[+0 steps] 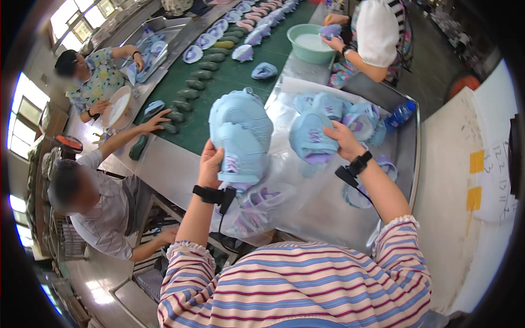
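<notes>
The left hand (209, 168) pinches the lower left edge of the light-blue shoe uppers (240, 128), its thumb along that edge; the other fingers are largely hidden, and most of the overlapping stack extends rightward and upward beyond them. The right hand (348, 143) grips the right side of a single blue upper (311, 134), which lies left of the fingertips above the metal tabletop (322, 216). Farther off sit a blue bottle (401, 115), dark shoe lasts (196, 85) and a pale green basin (309, 52).
</notes>
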Demonstrator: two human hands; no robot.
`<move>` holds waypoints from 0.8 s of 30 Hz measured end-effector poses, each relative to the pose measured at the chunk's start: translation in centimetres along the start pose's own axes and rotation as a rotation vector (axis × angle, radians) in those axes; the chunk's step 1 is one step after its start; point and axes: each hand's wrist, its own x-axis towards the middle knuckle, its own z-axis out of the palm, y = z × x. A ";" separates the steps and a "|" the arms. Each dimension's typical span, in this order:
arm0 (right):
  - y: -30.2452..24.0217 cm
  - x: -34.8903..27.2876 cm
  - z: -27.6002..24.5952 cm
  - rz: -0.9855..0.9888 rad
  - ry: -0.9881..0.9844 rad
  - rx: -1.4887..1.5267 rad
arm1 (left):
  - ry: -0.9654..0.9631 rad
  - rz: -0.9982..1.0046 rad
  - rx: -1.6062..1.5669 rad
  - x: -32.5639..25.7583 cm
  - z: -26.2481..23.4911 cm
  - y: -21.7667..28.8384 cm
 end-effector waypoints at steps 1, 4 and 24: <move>-0.6 0.5 -0.2 -0.042 -0.009 -0.045 | 0.031 -0.002 -0.024 0.1 -0.2 0.2; -5.1 0.5 -3.2 -0.138 0.125 -0.084 | 0.071 0.012 -0.028 0.9 1.2 1.4; -1.5 -1.1 15.9 -0.845 -0.262 -1.039 | -0.061 -0.060 -0.101 0.8 2.6 -0.6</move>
